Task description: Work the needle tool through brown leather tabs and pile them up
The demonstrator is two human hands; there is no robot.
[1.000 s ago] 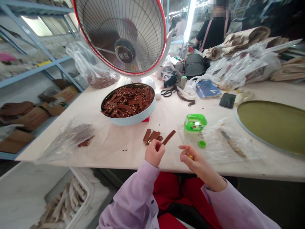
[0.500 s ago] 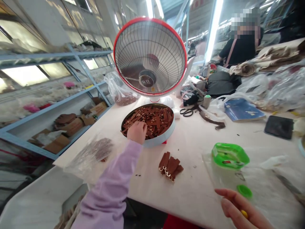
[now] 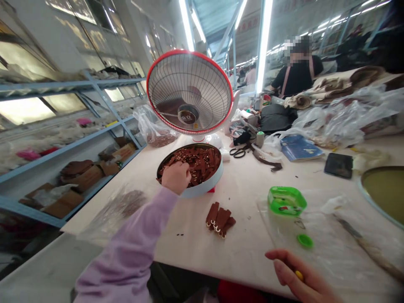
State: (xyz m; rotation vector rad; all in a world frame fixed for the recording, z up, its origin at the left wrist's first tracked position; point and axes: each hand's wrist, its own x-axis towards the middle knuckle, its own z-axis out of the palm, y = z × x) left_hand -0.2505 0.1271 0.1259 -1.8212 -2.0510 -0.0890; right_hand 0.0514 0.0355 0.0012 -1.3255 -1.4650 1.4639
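Observation:
My left hand (image 3: 176, 176), in a lilac sleeve, is over the near left part of a round tin (image 3: 205, 186). Its fingers are closed on the contents; whether a piece is in them is hidden. Brown leather tabs (image 3: 202, 166) with small gold-coloured metal rings fill the tin. A small fanned pile of the same tabs (image 3: 220, 221) lies on the table nearer to me. At the lower right my right hand (image 3: 293, 273) has thumb and index finger apart. A small yellow object (image 3: 299, 275) shows between its curled fingers, mostly hidden.
Behind the tin stands a red-rimmed fan (image 3: 189, 92). To the right are a green plastic box (image 3: 287, 201), a green cap (image 3: 304, 240), black scissors (image 3: 237, 153), a blue booklet (image 3: 301, 148) and a round lid (image 3: 385, 195). A plastic bag (image 3: 113, 212) lies left. Another person (image 3: 296, 69) is farther back.
The view has shifted, bringing the round lid in at the right. My left hand stays at the tin, its fingers still closed. My right hand keeps its pose around the yellow object.

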